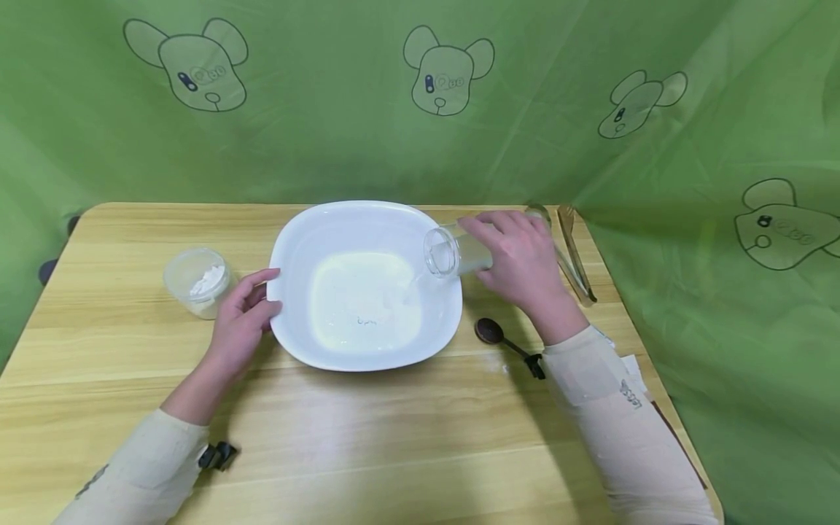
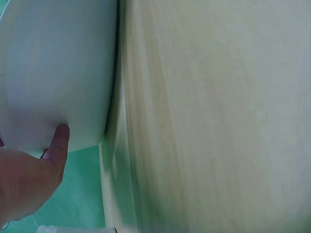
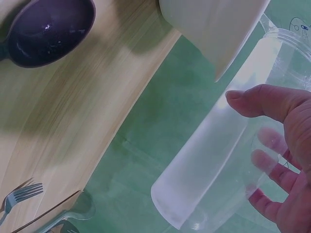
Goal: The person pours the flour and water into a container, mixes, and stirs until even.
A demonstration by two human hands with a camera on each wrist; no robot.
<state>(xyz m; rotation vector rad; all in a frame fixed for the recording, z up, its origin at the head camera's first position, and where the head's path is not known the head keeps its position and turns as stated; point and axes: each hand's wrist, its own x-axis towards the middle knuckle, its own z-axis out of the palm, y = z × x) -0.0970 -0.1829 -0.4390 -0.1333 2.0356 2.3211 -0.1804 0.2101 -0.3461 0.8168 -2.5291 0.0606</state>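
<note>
A white basin (image 1: 367, 357) stands on the wooden table with clear liquid in its bottom. My left hand (image 1: 239, 321) holds its left rim; in the left wrist view one fingertip of that hand (image 2: 29, 182) presses the basin's outer wall (image 2: 63, 73). Over the right rim, my right hand (image 1: 521, 259) grips a clear jar (image 1: 475, 251), tilted with its mouth toward the basin. Liquid runs from the mouth into the basin. In the right wrist view, thumb and fingers wrap the jar (image 3: 218, 145), and liquid lies along its lower side.
Left of the basin is a clear tub (image 1: 197, 281) with white stuff in it. A dark spoon (image 1: 488, 330) lies to the right, below my right forearm. Several utensils, including a fork (image 1: 569, 226), lie by the right edge, near white paper (image 1: 633, 372). Green cloth (image 1: 341, 109) hangs behind.
</note>
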